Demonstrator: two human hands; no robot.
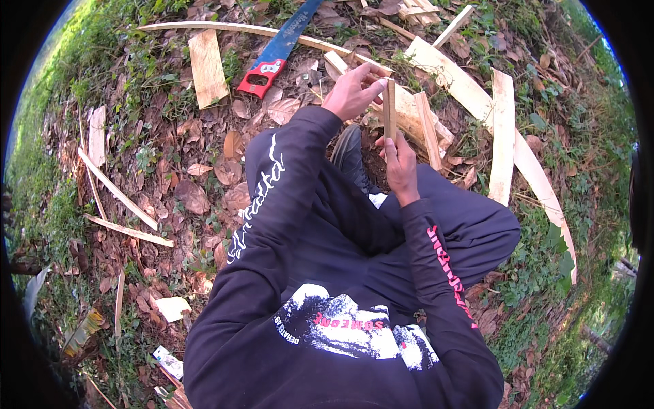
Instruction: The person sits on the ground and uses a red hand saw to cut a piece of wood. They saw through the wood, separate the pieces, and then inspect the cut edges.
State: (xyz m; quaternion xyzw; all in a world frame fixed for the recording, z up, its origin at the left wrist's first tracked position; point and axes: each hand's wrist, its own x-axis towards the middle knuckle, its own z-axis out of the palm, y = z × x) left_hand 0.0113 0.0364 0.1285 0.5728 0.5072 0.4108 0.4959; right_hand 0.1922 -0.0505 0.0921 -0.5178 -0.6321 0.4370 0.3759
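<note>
Wooden stick (389,109) upright, lower end hidden in right hand (400,163), left hand (354,92) pinching top

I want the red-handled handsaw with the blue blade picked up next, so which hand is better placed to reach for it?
Probably the left hand. It only touches the top of the upright narrow wooden stick, and the red-handled handsaw lies on the leaves to its left. The right hand grips the stick lower down, farther away.
</note>
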